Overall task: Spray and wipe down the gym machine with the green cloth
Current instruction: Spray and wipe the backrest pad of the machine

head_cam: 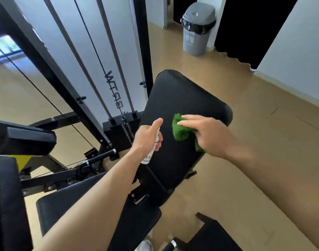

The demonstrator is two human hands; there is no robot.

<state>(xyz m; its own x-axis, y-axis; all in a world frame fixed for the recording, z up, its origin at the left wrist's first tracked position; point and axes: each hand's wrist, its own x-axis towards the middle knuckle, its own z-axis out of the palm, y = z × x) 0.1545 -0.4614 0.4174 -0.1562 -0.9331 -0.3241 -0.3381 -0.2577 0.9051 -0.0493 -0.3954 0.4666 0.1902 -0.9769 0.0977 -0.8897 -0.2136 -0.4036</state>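
From the head view, the gym machine's black back pad [182, 95] sloped up and away in the middle of the picture, with the seat pad [93, 212] below it at the near edge. The green cloth [179, 131] lay bunched on the lower half of the back pad, toward its right side. The right hand [209, 134] rested on top of it, fingers stretched out and close together, pressing the cloth against the pad. A corner of the cloth showed below the heel of that hand, and the thumb could not be seen. Just to the left, the left hand [147, 137] gripped a white spray bottle [151, 153], its fingers wrapped round the body and the forefinger laid straight along the top. The bottle's base pointed down toward the person, and it was held over the left edge of the pad. Behind the hands stood the weight stack [117, 133], with chrome guide rods [117, 57] and a black cable [97, 51] rising from it. A grey bin [198, 31] stood on the tan floor [245, 142] near the far wall.
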